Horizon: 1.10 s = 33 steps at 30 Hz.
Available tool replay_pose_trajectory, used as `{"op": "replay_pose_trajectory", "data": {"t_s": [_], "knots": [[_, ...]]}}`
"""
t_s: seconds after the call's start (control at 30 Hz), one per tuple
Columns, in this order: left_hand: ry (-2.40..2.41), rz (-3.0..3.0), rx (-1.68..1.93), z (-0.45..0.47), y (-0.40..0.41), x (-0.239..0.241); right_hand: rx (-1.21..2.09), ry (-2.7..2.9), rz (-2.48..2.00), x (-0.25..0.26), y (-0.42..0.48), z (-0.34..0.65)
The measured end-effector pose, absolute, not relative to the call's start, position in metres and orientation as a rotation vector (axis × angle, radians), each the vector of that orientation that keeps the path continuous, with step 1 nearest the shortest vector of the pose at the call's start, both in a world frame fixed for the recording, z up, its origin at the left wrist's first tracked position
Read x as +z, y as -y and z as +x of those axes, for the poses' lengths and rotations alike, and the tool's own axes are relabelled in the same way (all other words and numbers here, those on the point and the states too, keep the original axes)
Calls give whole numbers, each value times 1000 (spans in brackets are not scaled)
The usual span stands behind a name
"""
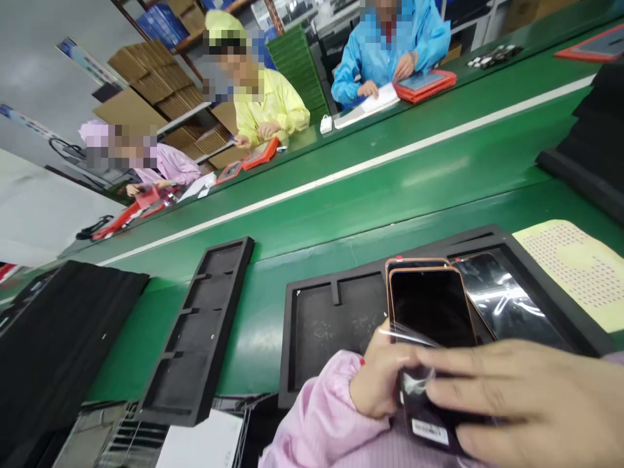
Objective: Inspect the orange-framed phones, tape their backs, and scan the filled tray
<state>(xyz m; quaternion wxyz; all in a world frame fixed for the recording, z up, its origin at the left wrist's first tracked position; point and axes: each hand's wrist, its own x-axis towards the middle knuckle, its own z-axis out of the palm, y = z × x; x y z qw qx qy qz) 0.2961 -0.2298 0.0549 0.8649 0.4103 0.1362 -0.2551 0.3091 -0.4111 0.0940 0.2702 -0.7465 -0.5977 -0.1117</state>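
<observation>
Orange edging is running round the front phone (431,305), and the worker's left hand (383,370) is gripping it low on its left side, right over the middle of the foam tray (336,338). A back phone (420,263) is poking out behind it, mostly hidden, so whether the same hold is taking in both is hard to say. Some clear film (412,337) is loosely crossing the lower screen, in front of the tray.

The right hand (531,396) is stretching its fingers across the lower end, near a barcode label (429,431). It's blurring, so no telling if it's pinching the film or just lying flat.

Doing this bit well is, imo, mostly about hugging the edges: the left hand wants to be squeezing the frame firmly, while the right is working the film low and slow, whichever way it's going. Fingertips are probably leaving smudges otherwise, and a loose hold is risking the phones sliding against each other.

A shiny phone (507,296) is lying in the tray's right part, a dotted yellow sheet (580,279) is sitting just right of the tray, and a narrow tray (195,331) is resting off to its left. Beyond the tray, three co-workers (273,97) are handling their own stuff.
</observation>
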Motion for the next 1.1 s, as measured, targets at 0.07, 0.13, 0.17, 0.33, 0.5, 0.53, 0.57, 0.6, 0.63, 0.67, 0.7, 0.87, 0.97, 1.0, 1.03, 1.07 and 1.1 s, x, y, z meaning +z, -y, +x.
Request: {"op": "replay_pose_trajectory", "data": {"t_s": [0.07, 0.13, 0.17, 0.33, 0.5, 0.53, 0.57, 0.6, 0.63, 0.67, 0.7, 0.87, 0.97, 1.0, 1.03, 1.07, 1.1], "knots": [[-294, 856, -502, 299, 230, 55, -309, 1776, -2009, 98, 415, 330], [-309, 830, -490, 300, 230, 55, -342, 1719, -2062, 93, 418, 345], [-320, 820, -492, 301, 230, 54, -374, 1665, -2075, 88, 418, 349], [-320, 772, -490, 300, 232, 54, -663, 1174, -2241, 68, 405, 350], [-400, 819, -465, 298, 231, 49, -524, 545, -2234, 58, 396, 344], [-415, 831, -449, 297, 231, 48, -350, 420, -2196, 56, 396, 342], [-414, 838, -432, 297, 230, 46, -134, 328, -2151, 54, 396, 341], [-404, 843, -415, 296, 229, 45, 89, 269, -2099, 53, 397, 340], [-397, 846, -401, 295, 227, 44, 284, 228, -2048, 53, 399, 340], [-404, 847, -388, 294, 225, 43, 418, 195, -2003, 54, 402, 341], [-424, 848, -381, 294, 221, 42, 476, 151, -1972, 56, 406, 342], [-527, 855, -353, 292, 199, 45, 380, -129, -1973, 51, 429, 353], [-512, 869, -373, 290, 197, 48, 497, -25, -2063, 29, 432, 354], [-498, 872, -396, 289, 200, 49, 437, 63, -2140, 23, 431, 353], [-480, 874, -427, 289, 203, 49, 302, 152, -2227, 20, 429, 353], [-460, 875, -459, 288, 208, 49, 111, 230, -2296, 21, 427, 354], [-436, 881, -496, 287, 212, 49, -89, 296, -2327, 25, 424, 356]]}}
